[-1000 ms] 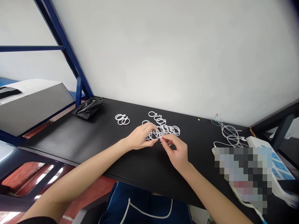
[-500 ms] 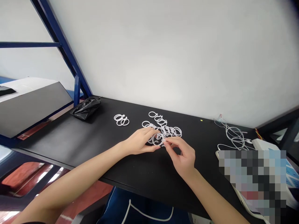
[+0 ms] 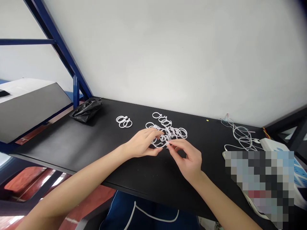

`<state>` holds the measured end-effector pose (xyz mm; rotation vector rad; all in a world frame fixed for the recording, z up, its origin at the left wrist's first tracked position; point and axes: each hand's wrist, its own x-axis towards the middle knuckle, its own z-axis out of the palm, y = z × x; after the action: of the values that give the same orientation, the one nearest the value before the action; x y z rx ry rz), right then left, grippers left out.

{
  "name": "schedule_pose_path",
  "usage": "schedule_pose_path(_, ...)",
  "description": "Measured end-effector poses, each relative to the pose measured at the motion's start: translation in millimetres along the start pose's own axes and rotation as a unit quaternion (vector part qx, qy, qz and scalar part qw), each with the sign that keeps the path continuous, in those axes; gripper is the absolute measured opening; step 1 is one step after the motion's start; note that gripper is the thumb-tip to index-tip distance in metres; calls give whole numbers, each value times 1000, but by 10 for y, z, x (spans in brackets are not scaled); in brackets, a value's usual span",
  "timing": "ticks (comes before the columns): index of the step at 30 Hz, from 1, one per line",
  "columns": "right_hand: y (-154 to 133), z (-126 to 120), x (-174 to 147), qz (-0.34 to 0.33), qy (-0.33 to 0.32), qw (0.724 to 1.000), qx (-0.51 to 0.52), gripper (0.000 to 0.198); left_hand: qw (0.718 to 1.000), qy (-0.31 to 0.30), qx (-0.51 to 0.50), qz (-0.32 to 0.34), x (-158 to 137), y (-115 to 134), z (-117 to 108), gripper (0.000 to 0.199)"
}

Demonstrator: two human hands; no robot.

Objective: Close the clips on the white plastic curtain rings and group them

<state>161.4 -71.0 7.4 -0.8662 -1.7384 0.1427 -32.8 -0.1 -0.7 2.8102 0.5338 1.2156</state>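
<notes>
A heap of white plastic curtain rings [image 3: 181, 133] with small eyelets lies on the black table [image 3: 100, 134]. At the heap's front edge, my right hand [image 3: 188, 156] pinches one white curtain ring [image 3: 157, 145] by its eyelet end, between thumb and forefinger. My left hand [image 3: 144, 143] is curved around the left side of that ring, thumb and fingers apart. Its fingertips hover over the heap and partly cover it; whether they touch the rings I cannot tell. Behind the heap, several rings [image 3: 156, 115] trail off in a line.
Left of the heap sits a small separate group of white rings [image 3: 124, 122]. A crumpled black plastic bag [image 3: 86, 110] lies at the far left. White cables [image 3: 242, 136] and a white box [image 3: 273, 146] are at the right, beside a blurred-out item. A wall [image 3: 168, 57] rises behind.
My left thumb and fingers have drawn slightly back from the ring. The right hand keeps its pinch on it. The view has shifted a little.
</notes>
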Motion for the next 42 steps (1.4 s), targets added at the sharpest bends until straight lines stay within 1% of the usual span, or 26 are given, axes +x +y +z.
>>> schedule_pose_path(3,1,-3,0,-5,3,1000,-3,25,1000,15,-5,4,7,7,-8,35)
schedule_pose_path(7,0,-2,2,-9,8,1000,-6,26,1000,19,-3,4,12,16,-22,30)
schedule_pose_path(14,15,1,-19,0,1,1000,-2,23,1000,12,-3,5,-2,6,-5,34)
schedule_pose_path(20,34,5,-12,-29,11,999,-7,20,1000,17,-10,16,-12,-6,26,37)
schedule_pose_path(26,33,16,-16,-51,25,998,-14,24,999,27,-10,25,11,32,9,35)
schedule_pose_path(29,13,-5,6,-70,30,997,-11,28,999,46,-10,26,22,97,-9,33)
schedule_pose_path(33,-5,-57,54,-94,13,995,-2,32,997,76,-29,8,18,180,-18,33)
schedule_pose_path(37,-16,-110,64,-94,-1,996,9,34,998,55,-41,-1,20,221,-37,34)
schedule_pose_path(42,-72,-165,45,-76,-16,996,33,37,996,40,-79,-4,46,270,-93,35)
